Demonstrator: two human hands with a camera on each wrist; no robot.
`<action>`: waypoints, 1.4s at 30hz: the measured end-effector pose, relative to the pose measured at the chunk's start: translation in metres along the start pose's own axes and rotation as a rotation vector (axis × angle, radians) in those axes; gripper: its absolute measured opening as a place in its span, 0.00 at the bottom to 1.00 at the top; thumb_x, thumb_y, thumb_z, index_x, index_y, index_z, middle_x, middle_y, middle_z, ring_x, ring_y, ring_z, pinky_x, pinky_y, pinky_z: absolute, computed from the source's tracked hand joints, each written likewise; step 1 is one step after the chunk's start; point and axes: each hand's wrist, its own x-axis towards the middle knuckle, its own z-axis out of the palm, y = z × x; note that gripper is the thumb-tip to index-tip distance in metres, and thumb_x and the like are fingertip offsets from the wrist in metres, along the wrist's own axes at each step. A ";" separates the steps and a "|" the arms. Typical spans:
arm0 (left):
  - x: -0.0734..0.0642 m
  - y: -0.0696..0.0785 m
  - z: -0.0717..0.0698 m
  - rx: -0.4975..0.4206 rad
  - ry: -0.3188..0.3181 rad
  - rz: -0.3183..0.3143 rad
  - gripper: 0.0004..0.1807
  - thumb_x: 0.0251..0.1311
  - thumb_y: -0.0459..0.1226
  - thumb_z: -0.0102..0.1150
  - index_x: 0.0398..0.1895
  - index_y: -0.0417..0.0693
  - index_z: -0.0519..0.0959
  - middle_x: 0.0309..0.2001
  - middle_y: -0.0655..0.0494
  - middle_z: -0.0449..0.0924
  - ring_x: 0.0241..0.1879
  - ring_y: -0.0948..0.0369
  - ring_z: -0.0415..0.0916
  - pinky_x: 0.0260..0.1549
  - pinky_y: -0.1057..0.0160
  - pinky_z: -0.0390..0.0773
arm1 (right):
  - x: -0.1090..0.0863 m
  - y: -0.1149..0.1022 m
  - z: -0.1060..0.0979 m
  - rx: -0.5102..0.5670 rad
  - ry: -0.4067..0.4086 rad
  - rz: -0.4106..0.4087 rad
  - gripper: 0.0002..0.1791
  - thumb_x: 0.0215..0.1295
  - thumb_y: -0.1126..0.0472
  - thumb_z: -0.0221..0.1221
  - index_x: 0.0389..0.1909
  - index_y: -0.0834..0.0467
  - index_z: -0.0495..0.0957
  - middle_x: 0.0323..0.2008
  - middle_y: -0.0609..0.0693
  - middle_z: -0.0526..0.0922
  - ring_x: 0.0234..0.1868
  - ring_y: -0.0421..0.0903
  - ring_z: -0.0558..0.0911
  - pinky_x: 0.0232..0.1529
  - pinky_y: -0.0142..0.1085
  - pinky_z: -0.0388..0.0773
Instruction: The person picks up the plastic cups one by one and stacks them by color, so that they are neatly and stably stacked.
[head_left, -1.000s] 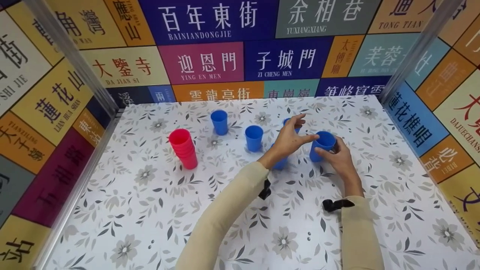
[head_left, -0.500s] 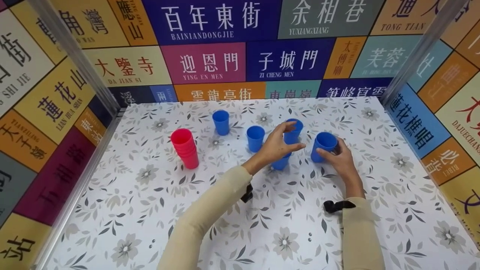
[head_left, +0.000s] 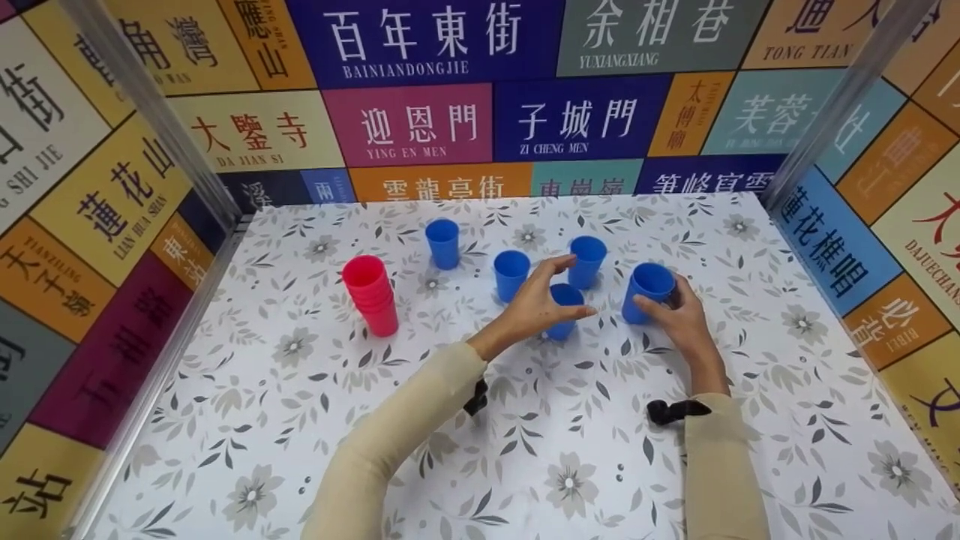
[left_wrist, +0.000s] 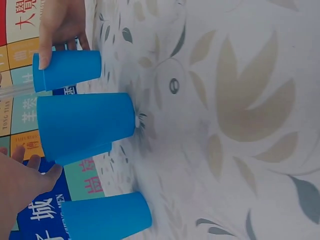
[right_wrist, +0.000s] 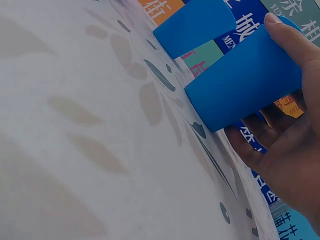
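My right hand [head_left: 681,315] grips a blue cup [head_left: 646,294] at the right of the group, thumb at its near rim and fingers round the far side. In the right wrist view this cup [right_wrist: 245,80] stands with its base at the tablecloth. My left hand [head_left: 532,304] is spread in a C shape over a nearer blue cup [head_left: 564,324], thumb and fingers apart. In the left wrist view, its fingertips come close to the rim of that cup [left_wrist: 87,125]. Two more blue cups, one behind [head_left: 588,262] and one to the left [head_left: 511,276], stand upright close by.
Another upright blue cup [head_left: 442,244] stands farther back at the left. A nested stack of red cups [head_left: 373,300] is left of it, nearer to me. The flower-patterned table [head_left: 570,480] is bordered by walls of coloured sign panels [head_left: 409,124].
My left hand has drawn back leftward and toward me, away from the right-hand cup, uncovering the back cup and ending over the nearer one. My right hand keeps hold of its cup in place.
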 end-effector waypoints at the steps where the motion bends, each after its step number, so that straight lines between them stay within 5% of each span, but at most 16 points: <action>1: -0.001 -0.002 0.000 0.000 0.004 -0.007 0.50 0.51 0.51 0.76 0.76 0.56 0.60 0.73 0.58 0.65 0.74 0.58 0.61 0.72 0.53 0.66 | 0.000 0.000 0.000 0.008 -0.002 0.004 0.45 0.65 0.60 0.66 0.78 0.59 0.52 0.74 0.63 0.63 0.77 0.57 0.61 0.79 0.49 0.55; 16: -0.005 -0.027 0.000 -0.071 0.015 -0.093 0.50 0.51 0.47 0.77 0.75 0.54 0.59 0.74 0.55 0.64 0.74 0.53 0.61 0.72 0.52 0.66 | -0.002 -0.002 0.000 -0.006 0.003 0.009 0.47 0.63 0.57 0.68 0.77 0.59 0.53 0.75 0.62 0.62 0.78 0.57 0.60 0.79 0.49 0.54; 42: -0.004 -0.036 0.013 -0.132 0.036 -0.153 0.44 0.52 0.43 0.77 0.71 0.52 0.63 0.71 0.49 0.66 0.71 0.55 0.66 0.72 0.53 0.66 | -0.002 -0.001 -0.001 -0.037 -0.008 -0.005 0.47 0.64 0.54 0.68 0.77 0.60 0.52 0.75 0.64 0.62 0.78 0.59 0.58 0.78 0.52 0.54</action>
